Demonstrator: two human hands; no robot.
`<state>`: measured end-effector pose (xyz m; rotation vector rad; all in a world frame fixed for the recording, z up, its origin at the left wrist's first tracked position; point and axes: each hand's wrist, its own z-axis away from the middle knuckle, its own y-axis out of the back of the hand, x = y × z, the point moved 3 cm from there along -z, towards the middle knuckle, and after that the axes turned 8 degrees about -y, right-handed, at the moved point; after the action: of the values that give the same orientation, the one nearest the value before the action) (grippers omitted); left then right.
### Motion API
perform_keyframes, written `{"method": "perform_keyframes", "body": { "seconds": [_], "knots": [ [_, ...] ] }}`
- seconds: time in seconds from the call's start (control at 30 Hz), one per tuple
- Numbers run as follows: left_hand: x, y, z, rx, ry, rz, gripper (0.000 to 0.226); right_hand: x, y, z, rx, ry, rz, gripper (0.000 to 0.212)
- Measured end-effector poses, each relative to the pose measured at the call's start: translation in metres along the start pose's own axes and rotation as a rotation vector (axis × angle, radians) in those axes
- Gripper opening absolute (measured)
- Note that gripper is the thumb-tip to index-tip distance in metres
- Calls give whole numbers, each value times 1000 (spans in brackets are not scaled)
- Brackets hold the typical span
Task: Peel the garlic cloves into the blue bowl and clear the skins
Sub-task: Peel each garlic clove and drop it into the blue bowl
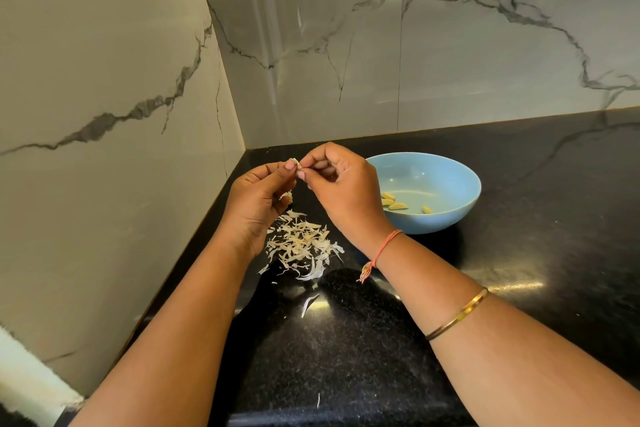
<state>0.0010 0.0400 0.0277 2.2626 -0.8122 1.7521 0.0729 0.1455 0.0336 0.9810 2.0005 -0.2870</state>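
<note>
So both hands are up over the black speckled stone counter (346, 340), fingertips meeting on one small pale garlic clove (295, 163). The left hand (256, 199) pinches it between thumb and forefinger. The right hand (343, 192) has its fingers curled and nips at the clove's skin with thumb and fingertip. The clove's too tiny and too covered to tell which way its long axis runs.

What matters for the drop: the round light-blue ceramic bowl (446, 215) sits just right of the right hand and lower, near its knuckles. The left hand is on the far side. My guess is the right hand carries the clove over once it's bare.

A few yellowish peeled cloves (397, 206) are in the bowl already. The heap of papery white skins (303, 248) lies under and between the wrists. There's a pale scrap (286, 197) in the left palm, clove or skin, can't tell.
</note>
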Motion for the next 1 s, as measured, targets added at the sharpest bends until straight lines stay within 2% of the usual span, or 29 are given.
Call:
{"method": "perform_keyframes", "body": {
  "seconds": [0.2,0.33,0.63,1.0],
  "knots": [
    [2,2,-1,38,1,185,10,3,0,-2,26,-54,-75,13],
    [5,1,0,60,-40,143,16,2,0,0,5,-36,-33,20],
    [5,1,-2,48,-186,-13,25,0,0,0,56,85,97,16],
    [1,-1,-3,34,-144,110,31,-2,-1,3,83,133,140,17]
  ]
}}
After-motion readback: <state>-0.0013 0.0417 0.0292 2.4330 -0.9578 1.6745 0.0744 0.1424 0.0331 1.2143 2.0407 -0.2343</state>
